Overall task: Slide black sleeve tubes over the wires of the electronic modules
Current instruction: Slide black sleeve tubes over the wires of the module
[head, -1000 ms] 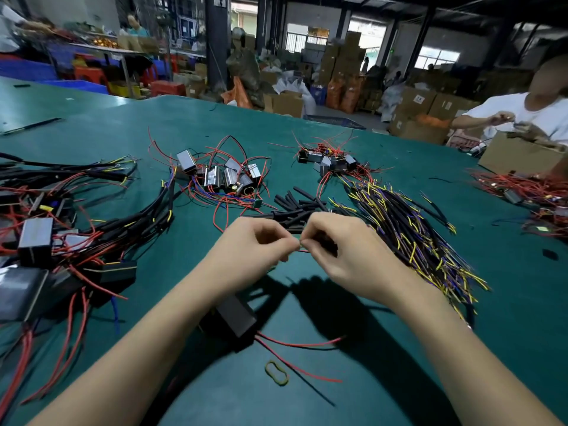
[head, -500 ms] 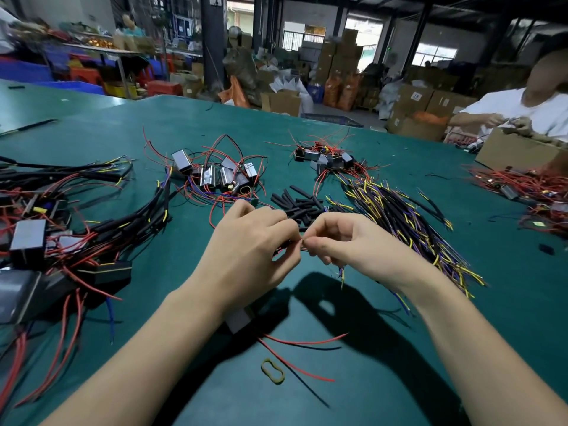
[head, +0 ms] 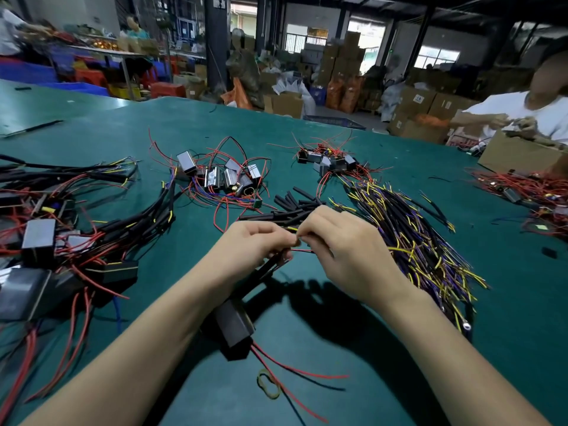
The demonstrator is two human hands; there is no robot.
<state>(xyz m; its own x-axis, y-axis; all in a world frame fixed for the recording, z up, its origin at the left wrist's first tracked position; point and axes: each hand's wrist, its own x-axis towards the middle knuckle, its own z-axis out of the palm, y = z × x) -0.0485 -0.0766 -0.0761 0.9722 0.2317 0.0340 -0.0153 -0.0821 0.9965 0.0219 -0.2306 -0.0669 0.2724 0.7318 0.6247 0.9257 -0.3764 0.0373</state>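
— Head view: which step is the person on?
— Threading, it seems. The left hand (head: 259, 241) grips a black sleeve tube (head: 272, 265) rising from the black module (head: 235, 325) under the wrists; the right hand (head: 341, 238) pinches a thin red wire (head: 302, 250) at the tube's mouth, fingertips nearly touching
— And next?
— Likely feeding the wire straight in, then sliding the tube along — spare tubes (head: 292, 204) lie just beyond the knuckles

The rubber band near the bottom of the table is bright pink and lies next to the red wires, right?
Not quite. The head view shows the rubber band is yellowish, not pink. It does lie on the green table next to the red wires trailing from the black module.
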